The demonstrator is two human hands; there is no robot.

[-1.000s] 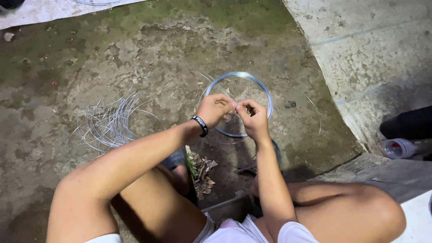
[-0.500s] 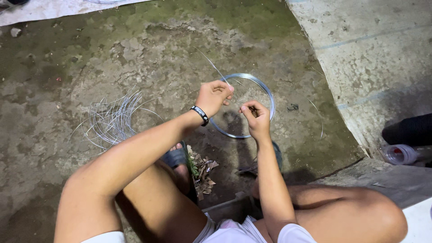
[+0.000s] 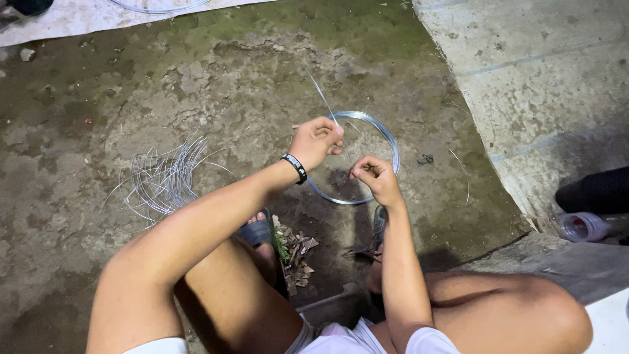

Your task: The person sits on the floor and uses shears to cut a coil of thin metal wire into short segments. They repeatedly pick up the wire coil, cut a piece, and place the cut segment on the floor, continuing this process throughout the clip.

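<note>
your left hand (image 3: 316,141) is closed around a thin wire end (image 3: 322,98), which sticks up and away from your fingers toward the far side of the ground. a black wristband (image 3: 295,168) sits on that wrist. your right hand (image 3: 375,178) is just beside the left one, a little nearer to you, and its fingers are pinched together on the wire ring (image 3: 386,141); how exactly the fingertips sit on it is too small to tell. the ring is a round coil of silver wire, held just over the dirt ground (image 3: 216,85), and both hands meet at its near-left part. the two hands are close but not touching.

to your left, on the ground, lies a loose bundle of cut wires (image 3: 160,177), well apart from the ring. your foot in a dark sandal (image 3: 255,231) is under your left forearm, with some dry leaves (image 3: 296,250) beside it. at the right runs a concrete slab (image 3: 524,78), and a plastic bottle (image 3: 582,227) lies near its lower edge.
</note>
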